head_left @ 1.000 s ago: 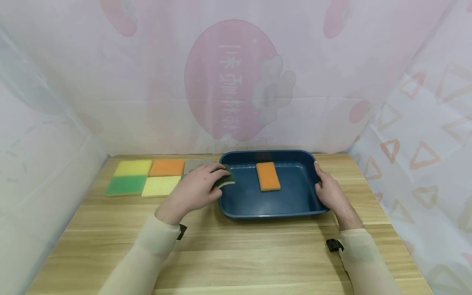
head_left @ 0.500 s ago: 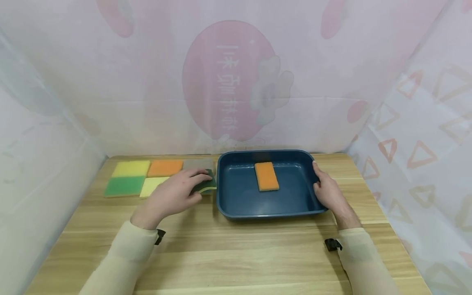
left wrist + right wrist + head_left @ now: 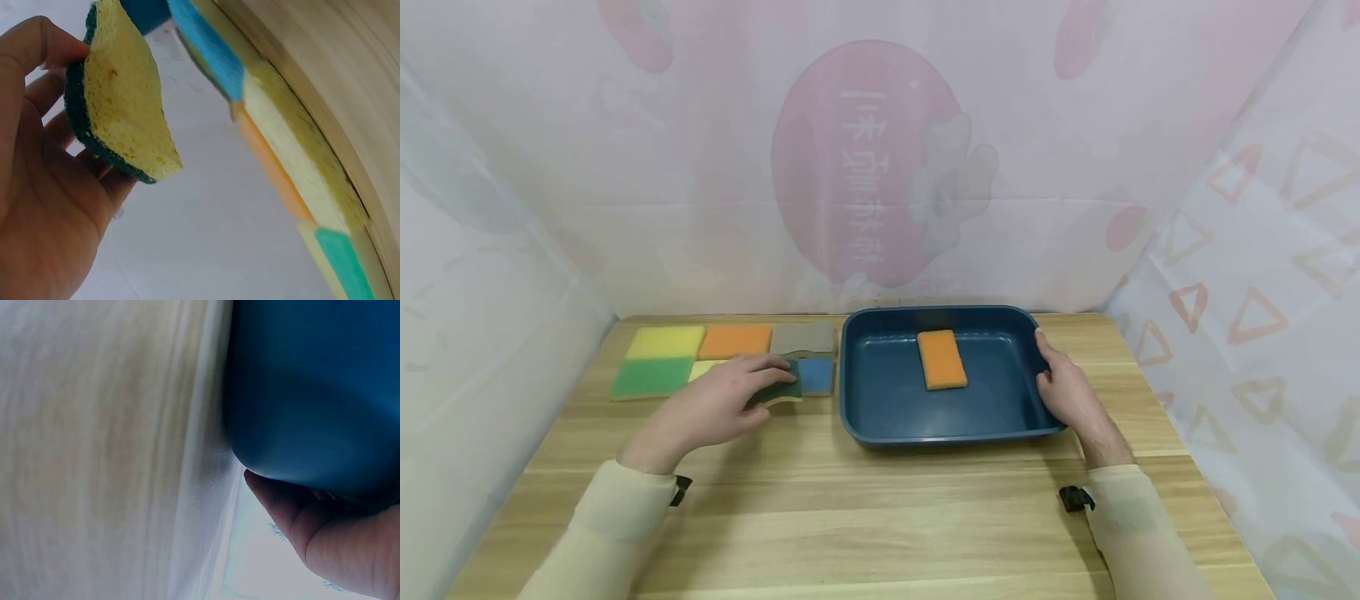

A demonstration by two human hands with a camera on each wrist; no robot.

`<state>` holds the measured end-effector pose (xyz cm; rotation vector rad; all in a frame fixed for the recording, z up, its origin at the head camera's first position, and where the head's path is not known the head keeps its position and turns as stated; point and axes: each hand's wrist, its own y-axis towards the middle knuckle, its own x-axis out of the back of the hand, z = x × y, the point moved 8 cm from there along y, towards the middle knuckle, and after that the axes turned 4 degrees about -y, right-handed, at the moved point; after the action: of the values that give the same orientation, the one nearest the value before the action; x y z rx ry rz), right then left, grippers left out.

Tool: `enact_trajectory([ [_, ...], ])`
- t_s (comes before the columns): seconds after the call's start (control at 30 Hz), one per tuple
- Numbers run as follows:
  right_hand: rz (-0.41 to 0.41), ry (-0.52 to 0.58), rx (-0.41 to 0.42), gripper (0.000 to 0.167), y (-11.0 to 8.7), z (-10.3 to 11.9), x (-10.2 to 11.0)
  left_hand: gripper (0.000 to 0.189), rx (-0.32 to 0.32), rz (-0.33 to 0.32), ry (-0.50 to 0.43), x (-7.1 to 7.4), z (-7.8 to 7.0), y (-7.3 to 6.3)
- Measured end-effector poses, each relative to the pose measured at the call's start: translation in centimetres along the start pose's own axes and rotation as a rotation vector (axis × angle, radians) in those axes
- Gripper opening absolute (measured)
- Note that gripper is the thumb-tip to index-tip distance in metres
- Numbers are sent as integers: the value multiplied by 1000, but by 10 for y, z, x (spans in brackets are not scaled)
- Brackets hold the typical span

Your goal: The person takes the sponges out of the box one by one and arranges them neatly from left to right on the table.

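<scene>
My left hand (image 3: 711, 407) pinches a scouring sponge (image 3: 787, 387), held over the sponges at the left of the table. The left wrist view shows its porous yellow side and dark green scouring layer, slightly bent between thumb and fingers (image 3: 47, 94). With my right hand (image 3: 1070, 393) I grip the right side of a deep blue rectangular tray (image 3: 887, 408). Its rounded wall fills much of the right wrist view, with part of the hand against it. Inside the tray lies one orange sponge (image 3: 942, 360).
Two rows of sponges lie left of the tray: yellow (image 3: 665, 342), orange (image 3: 735, 341) and grey (image 3: 802, 337) behind, green (image 3: 652, 377), pale yellow (image 3: 700, 368) and blue (image 3: 817, 377) in front. Printed cloth walls (image 3: 715, 208) enclose the wooden table (image 3: 850, 517).
My left hand has moved left with the green and yellow sponge, from over the tray's left rim to above the front row. The blue sponge has come into view. My right hand stays put.
</scene>
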<state>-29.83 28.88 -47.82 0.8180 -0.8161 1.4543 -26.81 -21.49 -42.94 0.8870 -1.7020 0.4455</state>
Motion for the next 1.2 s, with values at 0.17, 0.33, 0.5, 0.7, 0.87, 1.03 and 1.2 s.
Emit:
enact_trajectory([
  [0.17,-2,1,-5,80,0,0,-1,46,5,32,14,-1,11,-12],
  [0.33,-5,-12,1,80,1,0,0,48,23,78,17,-4,22,-29],
  [0.5,-6,-13,4,80,0,0,0,49,-6,84,16,-4,28,-43],
  [0.7,-9,-13,3,80,0,-1,0,53,4,120,18,-8,33,-52],
  [0.87,-5,-21,0,81,-1,-1,1,54,14,149,32,-13,39,-55],
  [1.03,-2,-22,-2,80,-2,-1,1,57,19,169,52,-19,43,-59],
  [1.2,1,-15,-8,80,-3,-1,1,60,20,176,55,-20,45,-60],
])
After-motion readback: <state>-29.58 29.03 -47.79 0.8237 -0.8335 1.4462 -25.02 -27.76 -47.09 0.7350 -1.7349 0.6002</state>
